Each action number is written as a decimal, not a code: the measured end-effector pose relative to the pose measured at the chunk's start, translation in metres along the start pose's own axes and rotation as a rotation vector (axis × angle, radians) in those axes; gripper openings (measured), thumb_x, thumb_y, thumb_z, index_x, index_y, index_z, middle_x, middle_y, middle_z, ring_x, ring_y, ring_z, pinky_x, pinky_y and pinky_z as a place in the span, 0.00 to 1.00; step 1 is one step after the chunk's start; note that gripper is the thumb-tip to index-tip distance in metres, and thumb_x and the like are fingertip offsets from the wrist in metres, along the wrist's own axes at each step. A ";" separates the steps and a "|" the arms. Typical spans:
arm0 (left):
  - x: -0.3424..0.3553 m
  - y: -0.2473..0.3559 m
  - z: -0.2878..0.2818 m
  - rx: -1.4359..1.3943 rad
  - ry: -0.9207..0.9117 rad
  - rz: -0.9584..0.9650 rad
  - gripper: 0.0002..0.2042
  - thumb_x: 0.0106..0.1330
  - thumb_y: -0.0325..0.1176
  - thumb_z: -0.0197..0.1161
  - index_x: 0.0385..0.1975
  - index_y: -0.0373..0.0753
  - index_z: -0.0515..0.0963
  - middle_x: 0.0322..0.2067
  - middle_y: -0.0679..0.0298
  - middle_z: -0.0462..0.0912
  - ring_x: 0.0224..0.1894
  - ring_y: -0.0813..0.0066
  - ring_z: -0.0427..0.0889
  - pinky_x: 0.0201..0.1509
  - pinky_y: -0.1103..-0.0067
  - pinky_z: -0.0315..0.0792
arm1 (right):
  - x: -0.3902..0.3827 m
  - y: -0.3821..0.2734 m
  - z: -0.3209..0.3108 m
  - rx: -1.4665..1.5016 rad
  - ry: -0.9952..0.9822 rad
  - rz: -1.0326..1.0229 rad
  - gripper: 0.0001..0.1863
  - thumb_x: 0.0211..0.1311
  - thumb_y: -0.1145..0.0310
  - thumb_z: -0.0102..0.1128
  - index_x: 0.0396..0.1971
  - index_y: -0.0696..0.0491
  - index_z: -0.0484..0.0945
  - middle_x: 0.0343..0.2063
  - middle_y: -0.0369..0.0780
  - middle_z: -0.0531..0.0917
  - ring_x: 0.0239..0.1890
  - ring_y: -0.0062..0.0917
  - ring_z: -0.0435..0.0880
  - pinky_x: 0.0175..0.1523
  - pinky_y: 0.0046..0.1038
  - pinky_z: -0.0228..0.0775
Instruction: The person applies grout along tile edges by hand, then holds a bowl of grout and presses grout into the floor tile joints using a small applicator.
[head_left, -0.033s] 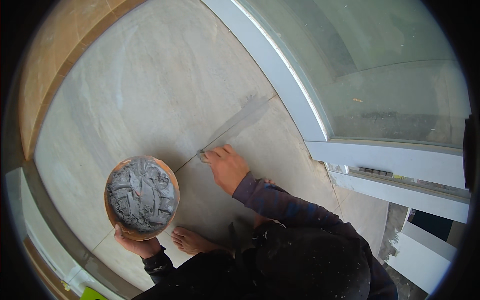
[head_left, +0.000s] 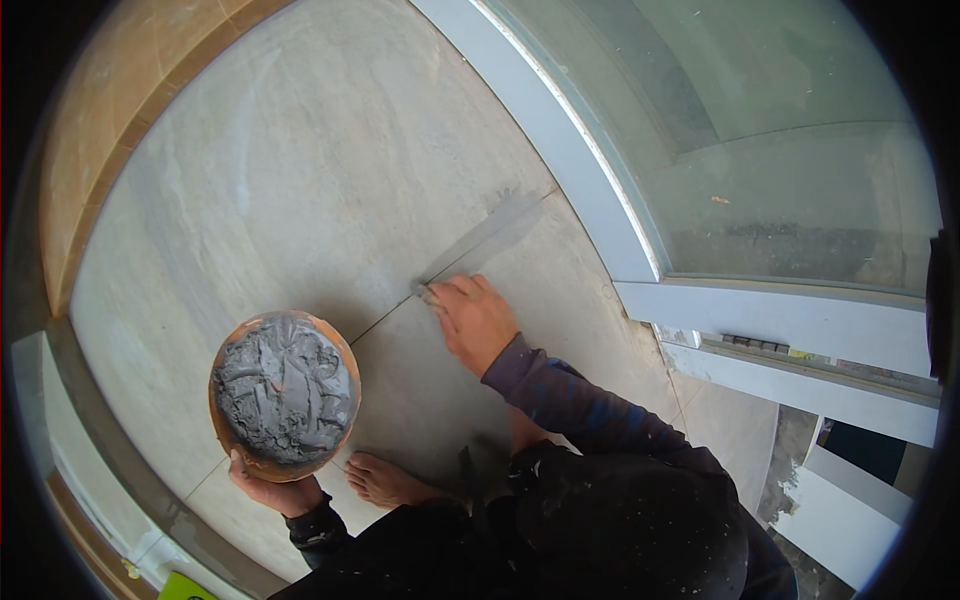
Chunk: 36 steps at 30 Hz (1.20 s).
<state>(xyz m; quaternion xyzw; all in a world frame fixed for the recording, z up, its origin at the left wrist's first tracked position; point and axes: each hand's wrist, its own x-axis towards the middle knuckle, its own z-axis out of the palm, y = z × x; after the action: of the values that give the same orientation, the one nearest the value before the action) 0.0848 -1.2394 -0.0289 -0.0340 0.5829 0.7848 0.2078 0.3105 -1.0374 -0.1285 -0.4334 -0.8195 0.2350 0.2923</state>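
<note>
My left hand is closed on the rim of a round orange-brown bowl, with the thumb on the edge nearest me. Wet grey grout fills the bowl, its surface lumpy and ridged. Beyond and to the right, my right hand is down at the floor with its fingers pinched together. At the fingertips is a small grey-smeared piece, too small and covered to name. It touches the dark joint between large beige-grey floor tiles. A damp grey smear covers the joint's far part.
A white-framed glass door borders the floor at the right, with a white box-like piece lower down. My bare foot stands just right of the bowl. A tan tiled edge curves along the left.
My right hand has slid a short way up and to the right along the tile joint, the small grey piece going with it. My left hand and the bowl stay in place.
</note>
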 end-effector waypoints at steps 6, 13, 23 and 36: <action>0.010 -0.001 -0.005 0.004 0.004 -0.007 0.32 0.71 0.52 0.55 0.68 0.35 0.68 0.67 0.54 0.71 0.70 0.55 0.69 0.74 0.60 0.61 | 0.040 0.072 -0.017 -0.390 0.090 0.095 0.14 0.59 0.72 0.63 0.45 0.57 0.83 0.41 0.41 0.79 0.43 0.36 0.81 0.46 0.36 0.79; 0.010 0.015 -0.011 0.008 0.039 0.017 0.32 0.70 0.52 0.55 0.66 0.34 0.69 0.65 0.56 0.73 0.67 0.57 0.71 0.72 0.61 0.62 | -0.007 -0.048 0.049 -0.126 -0.232 -0.131 0.11 0.60 0.70 0.63 0.42 0.57 0.83 0.41 0.42 0.80 0.45 0.36 0.82 0.46 0.36 0.79; 0.025 -0.004 -0.004 0.043 0.090 0.040 0.34 0.69 0.53 0.54 0.69 0.35 0.67 0.68 0.54 0.70 0.70 0.55 0.69 0.74 0.59 0.61 | 0.066 0.159 -0.032 -0.444 0.115 0.232 0.11 0.65 0.72 0.61 0.46 0.54 0.83 0.40 0.42 0.84 0.46 0.42 0.82 0.49 0.39 0.78; 0.036 -0.008 -0.027 -0.015 0.028 0.031 0.30 0.71 0.52 0.55 0.65 0.36 0.71 0.64 0.58 0.75 0.67 0.60 0.72 0.73 0.63 0.62 | -0.029 -0.031 0.070 -0.056 -0.126 -0.160 0.19 0.59 0.75 0.62 0.51 0.56 0.82 0.48 0.45 0.85 0.48 0.40 0.82 0.53 0.37 0.79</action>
<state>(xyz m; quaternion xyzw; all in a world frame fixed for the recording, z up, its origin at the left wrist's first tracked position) 0.0497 -1.2518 -0.0551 -0.0374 0.5803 0.7918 0.1871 0.2583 -1.0871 -0.1669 -0.3589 -0.8745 0.2149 0.2456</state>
